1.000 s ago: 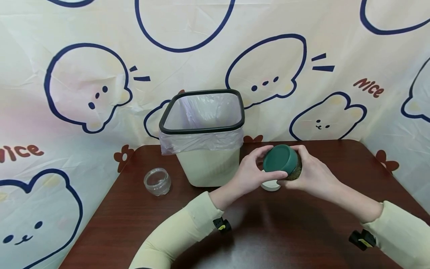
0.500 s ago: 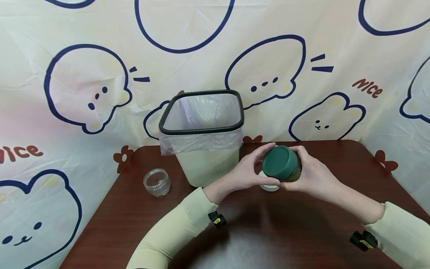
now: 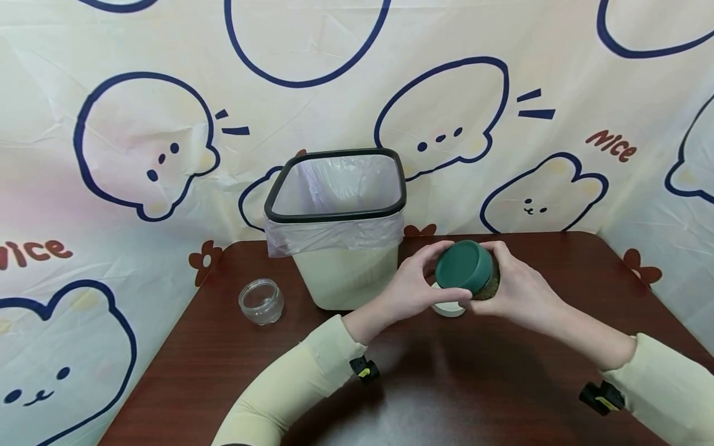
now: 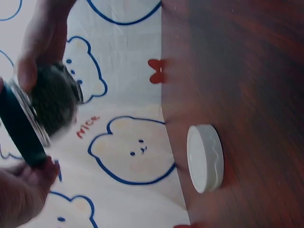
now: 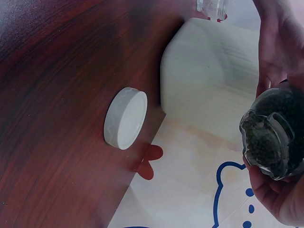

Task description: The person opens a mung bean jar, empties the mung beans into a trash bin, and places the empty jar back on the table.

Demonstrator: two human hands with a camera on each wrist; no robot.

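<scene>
A small glass jar (image 5: 268,137) filled with dark greenish grains is held tilted above the table, its round green lid (image 3: 464,267) facing left and toward me. My right hand (image 3: 515,282) grips the glass body. Thumb and fingers of my left hand (image 3: 415,282) curl round the edge of the lid. The left wrist view shows a clear ridged glass rim beside the lid; I cannot tell how tightly the lid sits. Beneath the hands lies a white lid (image 4: 205,158) on the table, partly covered in the head view.
A cream trash bin (image 3: 348,272) with a dark rim and a plastic liner stands at the back of the brown table (image 3: 223,378). Left of it sits a clear glass jar (image 3: 261,301) without a lid. A patterned cloth (image 3: 312,118) hangs behind.
My left hand loosened and shifted slightly left along the lid, then came back round its edge. The right hand has kept the jar in nearly the same place.
</scene>
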